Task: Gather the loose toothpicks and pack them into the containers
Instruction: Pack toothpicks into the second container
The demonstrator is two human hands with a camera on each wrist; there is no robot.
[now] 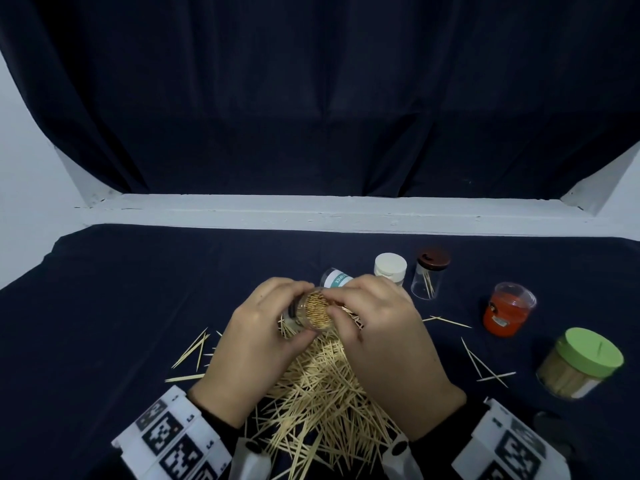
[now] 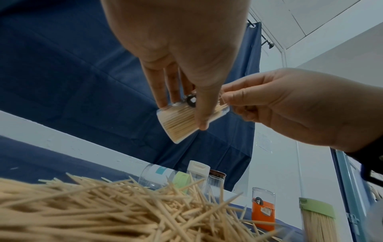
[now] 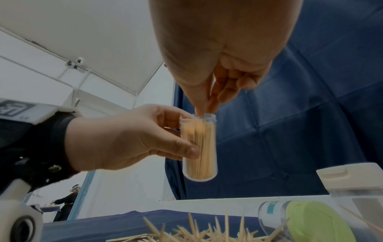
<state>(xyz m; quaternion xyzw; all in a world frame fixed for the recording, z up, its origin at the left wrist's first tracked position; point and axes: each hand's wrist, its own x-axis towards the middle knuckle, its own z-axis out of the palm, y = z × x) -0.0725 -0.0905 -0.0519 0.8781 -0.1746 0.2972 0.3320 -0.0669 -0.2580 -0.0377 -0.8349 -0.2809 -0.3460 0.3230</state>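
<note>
Big loose toothpick pile (image 1: 322, 393) lies on the dark cloth (image 1: 121, 306) nearest the person, strays off both sides. Above it the left hand (image 1: 256, 341) has thumb and fingers curled round a clear open container (image 3: 200, 147), held off the table and packed full of toothpicks, while the right hand (image 1: 384, 341) pinches its thumb and fingertips (image 3: 204, 104) at the container's mouth, on toothpick tips as far as can be told. Further out: green-lid jar (image 1: 581, 362) full at right, orange jar (image 1: 507, 310), brown-lid jar (image 1: 429, 275) near empty, white-cap jar (image 1: 390, 268), one clear teal-label jar (image 1: 334, 277) on its side.
</note>
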